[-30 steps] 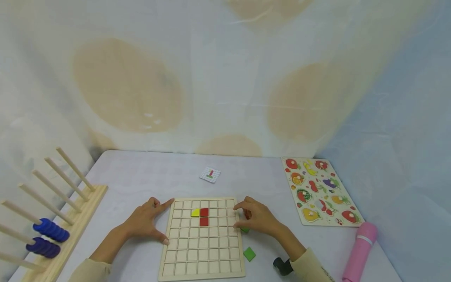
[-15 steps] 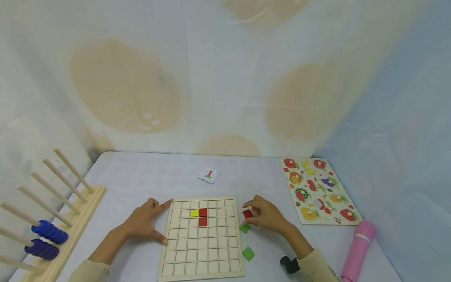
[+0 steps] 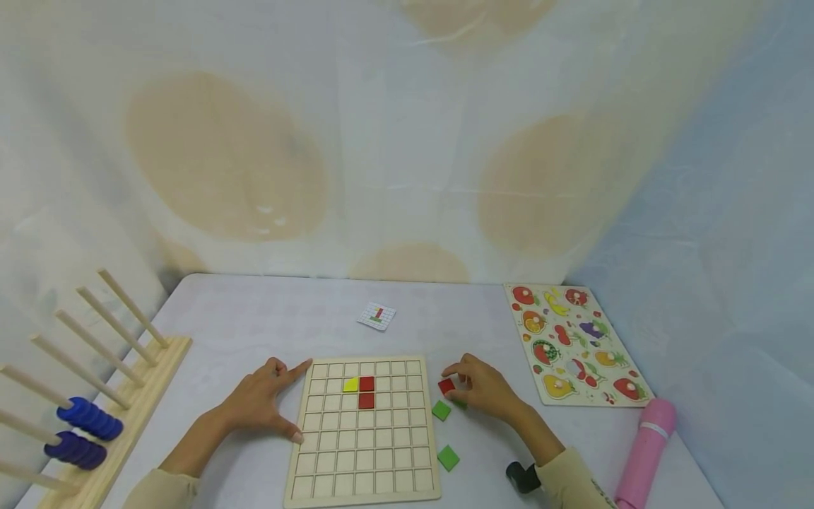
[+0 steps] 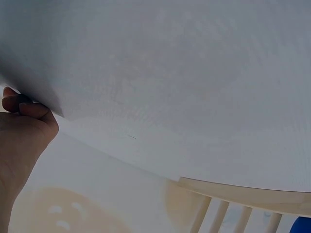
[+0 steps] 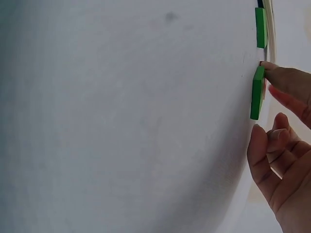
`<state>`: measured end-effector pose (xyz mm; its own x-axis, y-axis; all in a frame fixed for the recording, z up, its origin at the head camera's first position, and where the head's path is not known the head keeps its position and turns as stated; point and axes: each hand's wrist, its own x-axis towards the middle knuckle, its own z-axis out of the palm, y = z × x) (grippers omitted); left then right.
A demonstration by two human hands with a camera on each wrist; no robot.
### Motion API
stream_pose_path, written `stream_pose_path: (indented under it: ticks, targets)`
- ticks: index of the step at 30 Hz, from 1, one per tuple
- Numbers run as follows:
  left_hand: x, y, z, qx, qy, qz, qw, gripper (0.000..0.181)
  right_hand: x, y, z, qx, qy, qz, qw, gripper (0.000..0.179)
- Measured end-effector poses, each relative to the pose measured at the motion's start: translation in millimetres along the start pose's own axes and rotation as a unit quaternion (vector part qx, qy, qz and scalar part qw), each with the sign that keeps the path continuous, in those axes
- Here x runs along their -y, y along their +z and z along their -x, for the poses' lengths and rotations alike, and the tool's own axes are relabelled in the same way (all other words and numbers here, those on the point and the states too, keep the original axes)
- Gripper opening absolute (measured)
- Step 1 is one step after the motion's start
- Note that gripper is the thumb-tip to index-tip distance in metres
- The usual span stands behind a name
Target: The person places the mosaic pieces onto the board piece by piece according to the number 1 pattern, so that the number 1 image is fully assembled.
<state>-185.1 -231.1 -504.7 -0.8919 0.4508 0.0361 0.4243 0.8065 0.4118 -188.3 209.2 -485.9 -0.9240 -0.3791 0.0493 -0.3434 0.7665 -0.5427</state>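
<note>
In the head view, a wooden grid board [image 3: 331,459] lies in front of me, bearing one yellow quarter-round tile [image 3: 351,384] and two red square tiles [image 3: 366,401]. My left hand [image 3: 254,396] rests at the board's left side, index finger at the far corner and thumb against the edge. Right of the board, my right hand [image 3: 483,389] pinches a loose red square tile [image 3: 446,387] between thumb and index finger. Green tiles [image 3: 441,410] lie close by, one partly hidden under this hand. The right wrist view shows a green tile [image 5: 257,94] beside the fingertips.
A small pattern card [image 3: 377,316] lies beyond the board. At the left stands a wooden peg rack [image 3: 146,382] with blue rings [image 3: 89,417]. A fruit puzzle board [image 3: 572,346], a pink cylinder [image 3: 647,452] and a black object [image 3: 523,478] are on the right.
My right hand has moved right, away from the board's edge, to the loose red tile, which has come into sight between its fingers. My left hand stays at the board.
</note>
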Motion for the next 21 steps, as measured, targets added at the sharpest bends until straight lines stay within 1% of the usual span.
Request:
stream_pose_path:
  ticks: [2,7,14,21]
  targets:
    - [-0.1,-0.4,-0.1,0.003,-0.007,0.001,1.0000,0.126,-0.3,1.1,-0.3,0.001,0.005,0.006,1.0000,0.027]
    - [0.6,-1.1,-0.3,0.007,-0.008,-0.003,0.9999,0.127,-1.5,2.8,0.7,-0.008,0.015,0.016,0.9997,0.021]
    - [0.3,-0.9,0.1,0.008,-0.004,0.000,1.0000,0.126,-2.9,4.0,1.8,-0.027,0.000,0.039,0.9989,0.017]
    - [0.6,-0.2,-0.3,0.007,-0.005,0.001,1.0000,0.127,2.0,3.7,3.8,-0.042,-0.001,0.036,0.9985,0.018]
